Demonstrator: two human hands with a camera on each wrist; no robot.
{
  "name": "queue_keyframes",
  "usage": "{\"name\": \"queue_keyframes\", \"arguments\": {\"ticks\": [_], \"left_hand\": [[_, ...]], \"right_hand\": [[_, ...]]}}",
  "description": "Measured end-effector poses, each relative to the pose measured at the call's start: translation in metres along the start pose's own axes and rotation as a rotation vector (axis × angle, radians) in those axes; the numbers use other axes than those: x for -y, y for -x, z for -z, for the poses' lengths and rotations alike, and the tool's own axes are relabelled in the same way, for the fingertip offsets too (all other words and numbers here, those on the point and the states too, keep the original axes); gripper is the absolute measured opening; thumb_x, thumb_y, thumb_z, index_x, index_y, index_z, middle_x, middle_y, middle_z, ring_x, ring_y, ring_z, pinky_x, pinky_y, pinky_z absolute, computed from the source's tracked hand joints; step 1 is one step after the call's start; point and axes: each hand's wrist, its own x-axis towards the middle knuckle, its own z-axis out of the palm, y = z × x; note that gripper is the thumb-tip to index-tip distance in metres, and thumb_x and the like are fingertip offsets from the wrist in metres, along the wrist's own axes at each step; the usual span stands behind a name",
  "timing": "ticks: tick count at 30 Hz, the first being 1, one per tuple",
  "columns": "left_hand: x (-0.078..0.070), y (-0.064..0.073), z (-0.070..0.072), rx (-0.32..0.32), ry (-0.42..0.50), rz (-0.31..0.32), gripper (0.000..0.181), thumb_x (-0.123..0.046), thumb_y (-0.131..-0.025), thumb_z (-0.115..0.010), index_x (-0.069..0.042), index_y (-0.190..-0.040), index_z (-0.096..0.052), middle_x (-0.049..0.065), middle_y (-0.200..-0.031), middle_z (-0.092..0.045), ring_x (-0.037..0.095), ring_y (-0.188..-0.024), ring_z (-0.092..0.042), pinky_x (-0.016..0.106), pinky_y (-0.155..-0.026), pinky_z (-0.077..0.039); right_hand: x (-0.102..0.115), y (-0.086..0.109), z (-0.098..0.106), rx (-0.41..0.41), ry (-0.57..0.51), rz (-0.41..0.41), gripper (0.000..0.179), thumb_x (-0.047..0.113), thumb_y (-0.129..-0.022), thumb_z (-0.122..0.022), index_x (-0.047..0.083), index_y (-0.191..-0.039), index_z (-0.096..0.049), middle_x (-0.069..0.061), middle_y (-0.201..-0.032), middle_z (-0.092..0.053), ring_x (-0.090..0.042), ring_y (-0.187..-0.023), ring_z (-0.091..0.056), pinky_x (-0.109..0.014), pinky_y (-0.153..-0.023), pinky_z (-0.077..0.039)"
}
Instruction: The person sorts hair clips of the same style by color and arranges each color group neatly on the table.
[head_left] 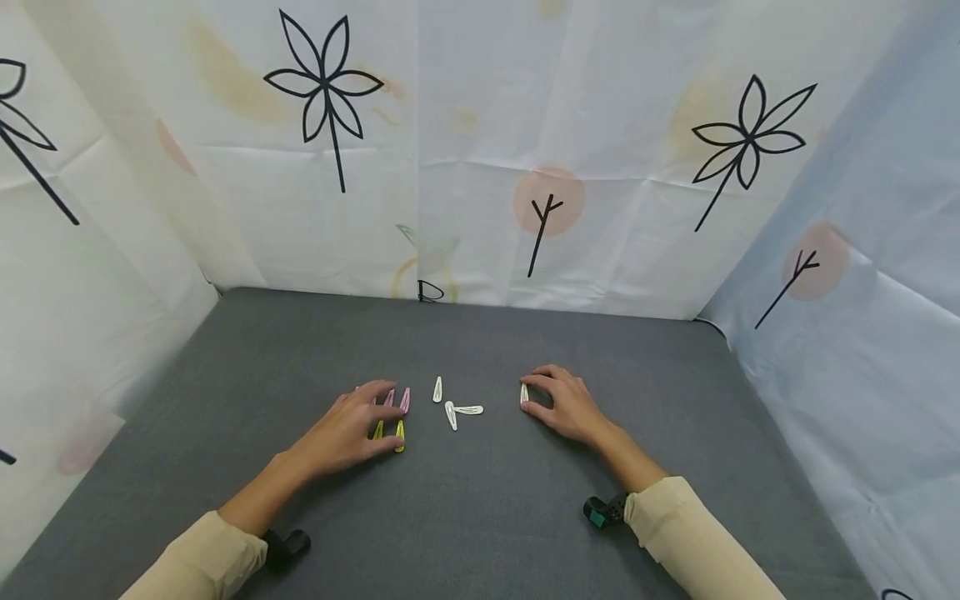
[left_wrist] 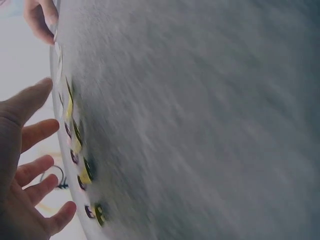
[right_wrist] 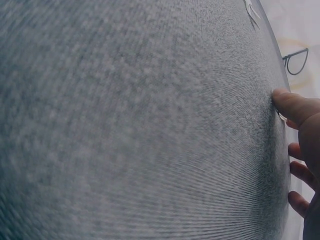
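My left hand (head_left: 348, 429) hovers over two rows of snap hair clips, its fingers spread and relaxed. Pink hair clips (head_left: 406, 401) form the farther row and yellow hair clips (head_left: 401, 437) the nearer one; the hand partly covers both. In the left wrist view, several yellow clips (left_wrist: 87, 171) line up beside the pink clips (left_wrist: 81, 183), below the fingertips. On the right, my right hand (head_left: 562, 406) has thumb and index finger at the two ends of a white hair clip (head_left: 524, 394), gripping it at the table surface.
Between the hands lie three more white hair clips: one upright in view (head_left: 438, 389), one slanted (head_left: 451, 416) and one sideways (head_left: 470, 410) against it. The grey table (head_left: 480, 517) meets patterned white cloth walls (head_left: 480, 108) at its back and sides.
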Motion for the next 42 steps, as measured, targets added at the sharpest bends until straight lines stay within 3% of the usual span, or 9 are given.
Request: {"name": "queue_keyframes", "arguments": {"ticks": [4,13,21,25,34,42], "left_hand": [[-0.007,-0.01,-0.006,-0.015,-0.006,0.0,0.04,-0.037,-0.082,-0.082,-0.011,-0.11,-0.077,0.017,-0.138,-0.054,0.035,-0.13,-0.05,0.072,-0.096,-0.036],[-0.021,-0.034,-0.02,-0.042,-0.002,-0.018,0.039,-0.035,-0.082,-0.081,-0.009,-0.111,-0.076,0.019,-0.137,-0.056,0.033,-0.129,-0.05,0.059,-0.092,-0.045],[-0.02,-0.05,-0.02,-0.027,-0.009,0.041,0.044,-0.033,-0.084,-0.081,-0.007,-0.119,-0.073,0.019,-0.139,-0.054,0.035,-0.132,-0.047,0.061,-0.093,-0.044],[-0.015,-0.058,-0.018,0.007,0.0,0.076,0.05,-0.034,-0.083,-0.082,-0.008,-0.124,-0.07,0.02,-0.141,-0.052,0.037,-0.133,-0.046,0.062,-0.094,-0.044],[-0.008,-0.072,-0.015,0.165,0.039,0.183,0.063,-0.042,-0.083,-0.08,-0.011,-0.136,-0.062,0.022,-0.149,-0.043,0.041,-0.138,-0.039,0.068,-0.1,-0.036],[-0.004,-0.079,-0.013,0.226,0.049,0.2,0.063,-0.044,-0.085,-0.078,-0.013,-0.138,-0.061,0.021,-0.15,-0.042,0.042,-0.139,-0.038,0.073,-0.102,-0.028]], "right_hand": [[0.0,0.0,0.0,-0.003,0.004,0.0,0.044,0.028,-0.09,-0.074,0.008,-0.129,-0.066,-0.017,-0.13,-0.058,-0.036,-0.123,-0.052,-0.06,-0.095,-0.038],[0.0,0.001,-0.001,-0.006,0.005,0.004,0.044,0.029,-0.091,-0.074,0.008,-0.129,-0.066,-0.016,-0.13,-0.058,-0.036,-0.124,-0.052,-0.061,-0.096,-0.038],[-0.001,0.002,-0.001,-0.007,-0.001,0.002,0.044,0.028,-0.091,-0.074,0.009,-0.129,-0.066,-0.016,-0.13,-0.058,-0.036,-0.124,-0.052,-0.061,-0.095,-0.038],[-0.001,0.002,-0.001,-0.008,-0.001,0.002,0.044,0.028,-0.091,-0.074,0.009,-0.129,-0.066,-0.016,-0.13,-0.058,-0.035,-0.124,-0.052,-0.06,-0.095,-0.038],[-0.002,0.002,-0.001,-0.012,-0.003,0.005,0.044,0.028,-0.091,-0.074,0.009,-0.129,-0.066,-0.015,-0.13,-0.058,-0.035,-0.123,-0.053,-0.06,-0.095,-0.038],[-0.002,0.001,-0.002,-0.014,0.004,0.007,0.045,0.029,-0.091,-0.074,0.008,-0.129,-0.066,-0.016,-0.13,-0.058,-0.036,-0.123,-0.053,-0.061,-0.095,-0.038]]}}
